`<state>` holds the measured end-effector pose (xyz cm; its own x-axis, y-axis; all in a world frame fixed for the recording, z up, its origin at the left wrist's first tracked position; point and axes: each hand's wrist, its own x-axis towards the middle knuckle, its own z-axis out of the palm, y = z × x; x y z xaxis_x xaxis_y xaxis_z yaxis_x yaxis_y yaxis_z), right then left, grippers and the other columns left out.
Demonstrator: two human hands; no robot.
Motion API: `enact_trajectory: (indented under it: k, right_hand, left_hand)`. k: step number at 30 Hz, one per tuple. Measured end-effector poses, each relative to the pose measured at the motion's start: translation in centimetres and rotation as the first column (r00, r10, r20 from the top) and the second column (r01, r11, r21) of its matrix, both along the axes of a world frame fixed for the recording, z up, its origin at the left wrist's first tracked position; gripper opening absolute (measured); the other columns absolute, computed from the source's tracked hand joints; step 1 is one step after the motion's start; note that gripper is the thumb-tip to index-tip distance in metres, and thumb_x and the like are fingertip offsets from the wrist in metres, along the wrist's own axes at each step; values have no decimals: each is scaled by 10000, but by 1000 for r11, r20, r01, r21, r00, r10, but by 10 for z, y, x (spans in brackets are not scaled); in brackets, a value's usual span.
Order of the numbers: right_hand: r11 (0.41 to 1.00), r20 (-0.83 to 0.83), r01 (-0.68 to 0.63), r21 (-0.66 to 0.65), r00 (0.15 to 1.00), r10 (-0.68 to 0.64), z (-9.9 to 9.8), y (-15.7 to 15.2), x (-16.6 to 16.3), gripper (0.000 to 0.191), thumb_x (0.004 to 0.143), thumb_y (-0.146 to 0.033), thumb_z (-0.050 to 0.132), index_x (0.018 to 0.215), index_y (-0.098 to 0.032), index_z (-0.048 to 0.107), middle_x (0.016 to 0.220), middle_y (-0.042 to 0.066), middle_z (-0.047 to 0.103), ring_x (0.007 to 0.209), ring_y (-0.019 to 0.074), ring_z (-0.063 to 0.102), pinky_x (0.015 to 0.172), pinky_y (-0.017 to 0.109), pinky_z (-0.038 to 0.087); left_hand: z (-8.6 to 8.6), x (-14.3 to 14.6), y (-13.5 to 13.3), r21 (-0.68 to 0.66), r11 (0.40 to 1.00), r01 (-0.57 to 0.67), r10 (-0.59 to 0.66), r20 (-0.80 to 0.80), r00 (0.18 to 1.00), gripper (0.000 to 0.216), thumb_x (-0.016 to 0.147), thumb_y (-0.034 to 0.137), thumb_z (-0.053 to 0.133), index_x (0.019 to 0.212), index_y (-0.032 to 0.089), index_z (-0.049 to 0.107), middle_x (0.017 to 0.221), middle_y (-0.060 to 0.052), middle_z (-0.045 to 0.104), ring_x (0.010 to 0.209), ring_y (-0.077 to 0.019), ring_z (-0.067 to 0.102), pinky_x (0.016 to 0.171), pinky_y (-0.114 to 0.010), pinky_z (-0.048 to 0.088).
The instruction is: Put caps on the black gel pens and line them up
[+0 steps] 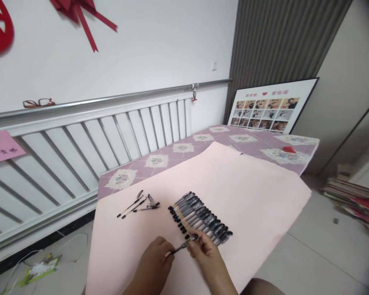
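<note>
Both of my hands meet at the near edge of a pink paper sheet (249, 184). My left hand (155, 260) pinches the tip end of a black-capped clear pen (184, 245). My right hand (204, 252) grips the same pen at its cap end. Just beyond my fingers lies a tidy row of several matching pens (199, 217), side by side. Three loose pens (138, 205) lie further left on the sheet.
The pink sheet covers a table with a purple patterned cloth (178, 149). A white radiator (89, 139) runs along the wall, with red glasses (38, 102) on its ledge. A photo board (267, 108) leans at the table's far end. Stacked books (353, 198) lie on the floor right.
</note>
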<state>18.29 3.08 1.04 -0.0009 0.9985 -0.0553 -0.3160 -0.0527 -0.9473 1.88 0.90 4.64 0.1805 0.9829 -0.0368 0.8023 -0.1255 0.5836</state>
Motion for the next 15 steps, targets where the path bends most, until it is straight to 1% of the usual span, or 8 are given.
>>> enact_trajectory:
  k: [3, 5, 7, 9, 12, 15]
  right_hand:
    - [992, -132, 121, -34, 983, -125, 3, 3, 10, 439, 623, -421, 711, 992, -238, 559, 647, -44, 542, 553, 121, 506, 503, 232, 394]
    - [978, -169, 192, -85, 964, -204, 7, 5, 21, 435, 634, -433, 702, 997, -246, 554, 716, -21, 585, 582, 130, 534, 518, 244, 420]
    - [965, -170, 230, -128, 953, -250, 10, 5, 31, 391, 644, -443, 692, 955, -235, 579, 724, -7, 606, 596, 140, 550, 544, 262, 445]
    - [959, -179, 243, -143, 947, -267, 12, 6, 40, 356, 640, -442, 696, 903, -220, 603, 687, -7, 604, 583, 141, 550, 553, 271, 454]
    - [961, -193, 237, -146, 945, -262, 14, 6, 48, 337, 623, -432, 711, 853, -205, 617, 661, -11, 601, 565, 136, 540, 535, 265, 442]
    - [965, -206, 218, -144, 947, -244, 13, 6, 49, 331, 620, -432, 713, 842, -204, 621, 659, -15, 600, 567, 129, 533, 531, 252, 428]
  left_hand:
    - [1, 19, 17, 3, 1000, -4, 3, 16, 1000, 155, 756, 151, 478, 795, 218, 613, 848, -12, 574, 752, -131, 547, 693, -225, 416]
    - [3, 31, 31, 21, 1000, 2, -1, -41, 999, 147, 768, 157, 479, 803, 218, 608, 835, -7, 571, 762, -129, 543, 697, -220, 413]
    - [5, 41, 47, 43, 999, 5, 1, -148, 989, 148, 795, 177, 468, 834, 216, 605, 869, -16, 578, 792, -137, 544, 713, -224, 416]
    - [4, 50, 62, 65, 998, 15, 1, -238, 971, 158, 817, 187, 452, 866, 211, 600, 925, -32, 580, 832, -150, 543, 747, -238, 416]
    - [0, 61, 80, 70, 997, 32, -10, -298, 955, 165, 835, 201, 436, 883, 197, 594, 975, -56, 574, 885, -176, 537, 799, -275, 410]
    - [-8, 68, 92, 65, 997, 48, -22, -350, 936, 159, 837, 202, 438, 888, 187, 588, 1002, -73, 565, 934, -198, 527, 831, -298, 406]
